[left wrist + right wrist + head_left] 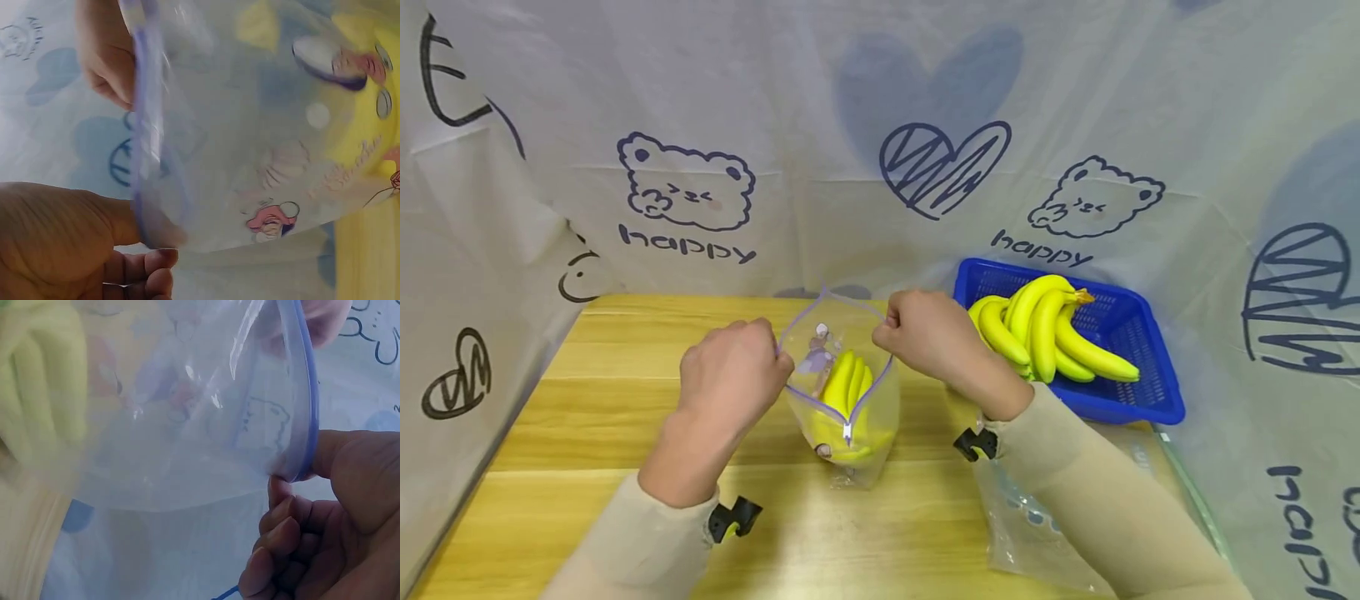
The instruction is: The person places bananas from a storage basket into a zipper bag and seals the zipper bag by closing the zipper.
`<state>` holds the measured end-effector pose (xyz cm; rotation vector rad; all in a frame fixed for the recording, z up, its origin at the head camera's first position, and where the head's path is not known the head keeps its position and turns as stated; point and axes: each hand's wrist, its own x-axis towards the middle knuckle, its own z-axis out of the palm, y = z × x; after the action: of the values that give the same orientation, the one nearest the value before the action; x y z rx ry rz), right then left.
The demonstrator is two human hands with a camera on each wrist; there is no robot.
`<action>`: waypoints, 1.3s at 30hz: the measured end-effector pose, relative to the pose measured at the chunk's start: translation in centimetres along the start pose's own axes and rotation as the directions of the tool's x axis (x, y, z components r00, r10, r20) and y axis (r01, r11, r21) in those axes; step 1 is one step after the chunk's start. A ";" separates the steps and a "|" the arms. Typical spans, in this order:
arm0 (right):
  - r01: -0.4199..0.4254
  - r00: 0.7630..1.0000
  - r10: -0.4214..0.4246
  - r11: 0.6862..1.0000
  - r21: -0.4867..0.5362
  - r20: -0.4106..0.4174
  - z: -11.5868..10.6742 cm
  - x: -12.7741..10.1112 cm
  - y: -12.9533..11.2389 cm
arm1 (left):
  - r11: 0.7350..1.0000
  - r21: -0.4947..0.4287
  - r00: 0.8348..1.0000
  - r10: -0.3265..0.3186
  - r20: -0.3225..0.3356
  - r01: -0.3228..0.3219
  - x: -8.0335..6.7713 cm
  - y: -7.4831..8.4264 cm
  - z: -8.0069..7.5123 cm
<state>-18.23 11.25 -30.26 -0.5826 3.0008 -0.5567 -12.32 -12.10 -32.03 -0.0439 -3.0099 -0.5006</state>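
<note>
A clear zip bag (pixel 850 392) with a purple zipper rim and cartoon prints stands upright on the wooden table (pixel 587 400), its mouth pulled wide. A bunch of yellow bananas (pixel 847 385) sits inside it. My left hand (pixel 733 375) pinches the left side of the rim (pixel 144 187). My right hand (pixel 928 333) pinches the right side of the rim (pixel 303 444). In the right wrist view the bananas (pixel 44 381) show blurred through the plastic.
A blue plastic basket (pixel 1120 392) at the right rear holds another bunch of bananas (pixel 1045 329). A flat clear bag (pixel 1037 533) lies on the table under my right forearm. Printed white sheets wall the table on three sides.
</note>
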 end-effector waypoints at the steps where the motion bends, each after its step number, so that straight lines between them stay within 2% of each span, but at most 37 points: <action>1: 0.004 1.000 -0.004 1.000 -0.011 0.006 0.2 -0.1 0.0 | 1.000 0.014 1.000 0.006 0.005 -0.006 0.3 0.0 0.3; 4: 0.030 0.999 -0.029 0.999 -0.045 0.019 0.6 -0.4 0.0 | 0.999 0.041 1.000 0.009 -0.001 -0.009 1.0 -0.1 1.0; 9: 0.017 1.000 -0.014 0.994 -0.109 0.025 0.5 -0.8 0.5 | 0.997 0.071 0.998 -0.016 -0.067 0.020 2.0 -0.5 0.9; 12: -0.001 1.000 0.003 0.994 -0.109 0.024 0.4 -0.9 0.7 | 0.997 0.074 0.999 -0.032 -0.036 0.035 2.4 -0.6 0.6; 16: 0.036 0.999 -0.033 0.995 -0.095 0.036 0.6 -0.8 0.6 | 0.998 0.062 0.999 -0.030 0.034 0.028 3.3 -0.2 0.5; 20: 0.047 0.999 -0.044 0.994 -0.099 0.023 0.9 -0.7 0.4 | 0.998 0.057 0.999 -0.032 0.002 0.032 4.4 0.0 0.8; 22: 0.034 0.999 -0.033 0.995 -0.095 0.018 1.0 -0.7 0.3 | 0.999 0.032 0.999 -0.041 0.007 0.040 4.5 -0.1 0.8; 24: 0.024 1.000 -0.023 0.996 -0.086 0.011 1.1 -0.7 0.2 | 0.999 -0.007 0.998 -0.046 0.046 0.047 4.3 -0.3 0.7; 27: 0.009 1.000 -0.009 0.997 -0.071 -0.001 1.3 -0.8 0.1 | 0.996 -0.073 0.993 -0.048 0.112 0.057 3.2 -0.4 0.3; 30: -0.013 0.999 0.010 0.997 -0.072 -0.032 1.3 -1.2 0.2 | 0.995 -0.087 0.990 -0.029 0.137 0.042 1.8 -0.3 0.0; 34: -0.024 0.997 0.018 0.996 -0.083 -0.072 1.5 -1.6 0.7 | 0.999 -0.040 0.996 0.013 0.089 -0.009 0.8 0.2 0.4; 39: -0.037 0.996 0.028 0.994 -0.104 -0.089 1.5 -1.8 1.4 | 0.999 0.031 1.000 0.020 -0.010 -0.020 0.4 0.1 1.1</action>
<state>-16.90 12.59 -32.21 -0.5277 3.1323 -0.4348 -12.76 -11.68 -32.96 -0.0686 -3.0029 -0.4508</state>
